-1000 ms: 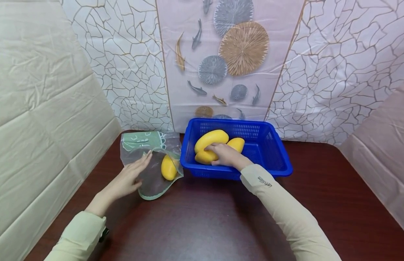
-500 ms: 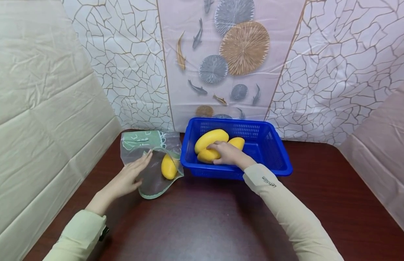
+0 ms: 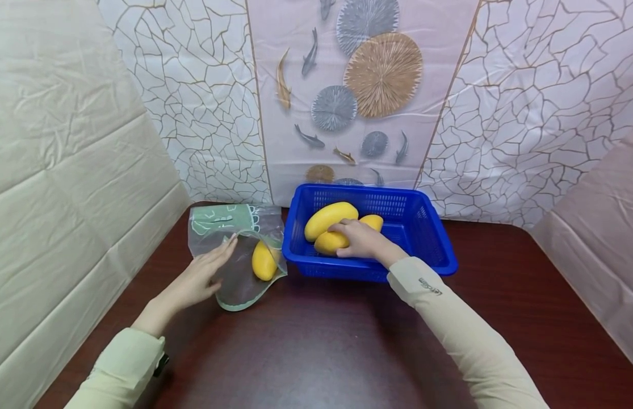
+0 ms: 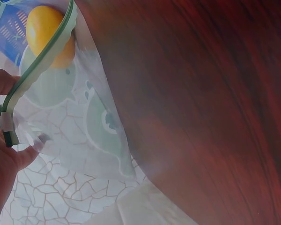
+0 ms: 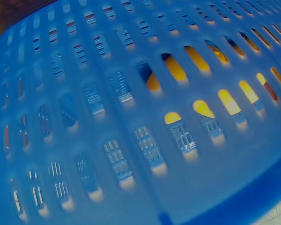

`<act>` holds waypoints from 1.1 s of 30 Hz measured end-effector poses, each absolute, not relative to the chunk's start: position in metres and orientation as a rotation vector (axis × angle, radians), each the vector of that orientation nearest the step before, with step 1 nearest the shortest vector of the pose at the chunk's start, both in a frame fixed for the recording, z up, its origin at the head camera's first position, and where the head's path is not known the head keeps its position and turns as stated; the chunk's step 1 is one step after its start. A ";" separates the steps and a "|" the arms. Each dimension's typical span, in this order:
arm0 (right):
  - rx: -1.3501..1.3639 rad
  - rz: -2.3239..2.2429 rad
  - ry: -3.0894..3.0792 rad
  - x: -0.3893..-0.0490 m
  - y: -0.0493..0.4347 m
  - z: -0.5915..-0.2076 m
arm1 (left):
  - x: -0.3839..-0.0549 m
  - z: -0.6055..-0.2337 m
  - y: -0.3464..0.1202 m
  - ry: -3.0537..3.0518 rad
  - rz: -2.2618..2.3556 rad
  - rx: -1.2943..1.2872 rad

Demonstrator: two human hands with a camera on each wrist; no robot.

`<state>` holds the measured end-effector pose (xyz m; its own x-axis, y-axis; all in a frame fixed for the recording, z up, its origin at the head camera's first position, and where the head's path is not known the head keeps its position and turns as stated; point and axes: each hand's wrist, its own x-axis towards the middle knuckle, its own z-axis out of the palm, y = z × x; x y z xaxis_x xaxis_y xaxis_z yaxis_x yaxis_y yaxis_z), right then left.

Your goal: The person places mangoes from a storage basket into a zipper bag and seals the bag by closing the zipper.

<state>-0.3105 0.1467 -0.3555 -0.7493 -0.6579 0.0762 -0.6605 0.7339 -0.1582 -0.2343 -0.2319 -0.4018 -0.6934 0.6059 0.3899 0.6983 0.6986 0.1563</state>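
Note:
My left hand (image 3: 196, 278) is at the mouth of a clear zip bag (image 3: 242, 284) with a green rim and pale green print. Its thumb and fingers grip the bag's corner around the slider (image 4: 6, 122), keeping the mouth spread. One yellow mango (image 3: 265, 261) lies inside the bag. Reaching over the front wall of a blue plastic basket (image 3: 369, 270), my right hand (image 3: 364, 238) grips a mango (image 3: 330, 243) with curled fingers. A longer mango (image 3: 330, 218) lies behind it, and another (image 3: 372, 221) is partly hidden by the hand. The right wrist view shows mainly the slotted basket wall (image 5: 75, 140).
The basket stands at the back of a dark red wooden table (image 3: 316, 341), right beside the bag. A patterned backdrop (image 3: 367, 142) rises behind both. Pale cloth walls (image 3: 66, 170) flank the table on either side.
My right hand has shifted slightly right inside the basket, and the mango in its grip has moved right with it. My left hand and the bag stay nearly still.

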 end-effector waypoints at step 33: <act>0.950 0.396 -2.826 -0.286 0.143 -0.342 | -0.236 -0.397 -0.239 -2.599 -0.396 -1.064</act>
